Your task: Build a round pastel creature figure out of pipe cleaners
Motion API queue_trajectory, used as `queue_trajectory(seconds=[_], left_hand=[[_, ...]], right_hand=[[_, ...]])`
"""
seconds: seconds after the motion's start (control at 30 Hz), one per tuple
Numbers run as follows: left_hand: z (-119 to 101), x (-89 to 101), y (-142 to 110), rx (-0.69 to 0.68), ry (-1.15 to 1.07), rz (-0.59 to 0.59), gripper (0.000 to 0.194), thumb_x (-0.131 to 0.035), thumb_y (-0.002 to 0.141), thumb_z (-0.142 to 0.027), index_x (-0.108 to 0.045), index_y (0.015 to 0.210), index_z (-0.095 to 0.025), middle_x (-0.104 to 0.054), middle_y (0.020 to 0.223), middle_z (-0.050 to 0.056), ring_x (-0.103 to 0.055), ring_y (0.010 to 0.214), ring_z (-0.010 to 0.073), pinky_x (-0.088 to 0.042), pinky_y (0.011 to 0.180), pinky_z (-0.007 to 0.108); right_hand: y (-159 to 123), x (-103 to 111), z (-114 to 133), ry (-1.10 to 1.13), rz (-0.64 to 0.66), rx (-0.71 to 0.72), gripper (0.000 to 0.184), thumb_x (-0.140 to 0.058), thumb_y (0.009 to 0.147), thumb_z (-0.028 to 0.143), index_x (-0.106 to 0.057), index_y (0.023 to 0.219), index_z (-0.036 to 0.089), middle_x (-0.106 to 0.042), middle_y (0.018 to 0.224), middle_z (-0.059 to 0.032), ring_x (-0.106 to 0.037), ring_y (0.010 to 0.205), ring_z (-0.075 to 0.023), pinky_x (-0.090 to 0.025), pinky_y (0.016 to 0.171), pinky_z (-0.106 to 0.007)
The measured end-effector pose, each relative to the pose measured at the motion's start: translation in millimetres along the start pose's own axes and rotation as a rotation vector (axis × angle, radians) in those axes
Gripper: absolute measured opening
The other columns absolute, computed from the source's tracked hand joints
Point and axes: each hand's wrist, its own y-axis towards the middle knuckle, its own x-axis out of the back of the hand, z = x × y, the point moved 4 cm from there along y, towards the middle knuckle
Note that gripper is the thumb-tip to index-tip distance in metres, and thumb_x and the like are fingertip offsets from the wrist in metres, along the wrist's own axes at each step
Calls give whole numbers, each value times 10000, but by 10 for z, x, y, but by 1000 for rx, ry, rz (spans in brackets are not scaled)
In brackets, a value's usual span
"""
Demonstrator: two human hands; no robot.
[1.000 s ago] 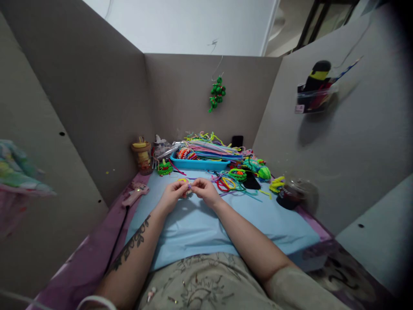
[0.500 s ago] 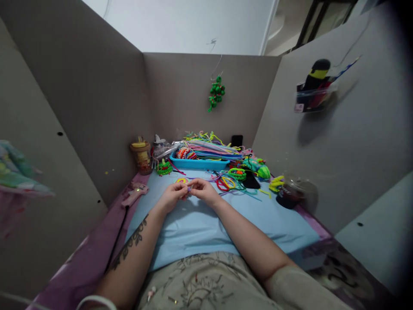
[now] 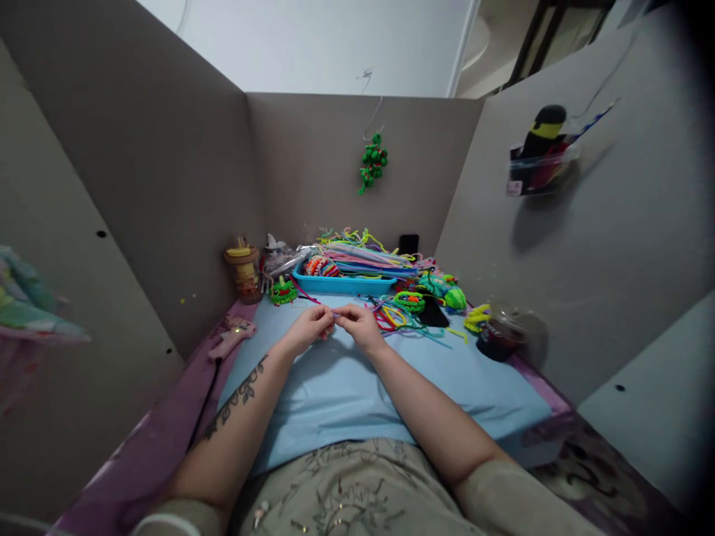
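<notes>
My left hand [image 3: 309, 328] and my right hand [image 3: 360, 326] meet over the blue table cover, fingertips almost touching. Between them is a small bit of purple pipe cleaner [image 3: 335, 316], pinched from both sides and mostly covered by the fingers. Something pinkish-red shows under the left fingers, too small to make out. Just right of my right hand lie loose pipe cleaners [image 3: 394, 318] in red, yellow, purple and teal. Beyond the hands, a blue tray [image 3: 346, 284] holds a heap of colourful pipe cleaners and a striped ball.
A pink glue gun [image 3: 232, 339] with a black cord lies at left, near a tumbler [image 3: 244, 275]. Green frog-like pieces [image 3: 284, 291] sit by the tray. A dark cup [image 3: 498, 341] stands at right. Grey panels [image 3: 357, 164] enclose the table.
Both hands have shifted slightly up and away from me, still pinching together. The yellow and pink loop seen behind the fingers before is now hidden. The camera view has moved slightly.
</notes>
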Motion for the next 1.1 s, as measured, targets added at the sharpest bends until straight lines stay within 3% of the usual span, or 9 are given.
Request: queue_trajectory(seconds=[0.2,0.33,0.53,0.73,1.1], left_hand=[[83,31,-28,-78,13,-45,410,-634,730,-552,-489,797,-174,-485,552,-59,-436,439,62,-346,410,167],[79,110,-53,-171,109,-146,351,-650,732,-496,-544,801,-169,-513,541,-42,-466,457,91,-381,438,201],[4,214,-129,-394,354,-333,151,-666,754,-342,-696,799,-202,-642,835,59,-576,836,192,-462,763,310],[-10,199,-176,-509,524,-310,167,-587,815,-268,-738,883,-244,-663,922,80,-595,885,207,-447,838,342],[14,160,-201,-523,743,-244,235,-605,817,-289,-721,1019,-318,-681,933,78,-580,893,218,-415,838,340]], right_hand=[[-15,-29,23,-99,37,32,206,-693,721,383,-709,793,192,-619,736,-20,-554,698,-159,-441,657,-281],[-37,-36,45,-151,40,48,146,-695,721,328,-711,788,200,-595,723,-15,-528,683,-151,-416,651,-275],[-37,-69,-5,-123,33,1,171,-675,716,343,-670,791,190,-607,693,-3,-512,615,-133,-416,590,-258],[-34,-90,-22,-59,63,-62,211,-658,712,370,-655,794,177,-621,672,2,-530,608,-128,-426,586,-250],[-18,-72,-66,-22,74,-157,168,-685,652,311,-635,680,154,-583,564,38,-452,497,-85,-350,500,-215]])
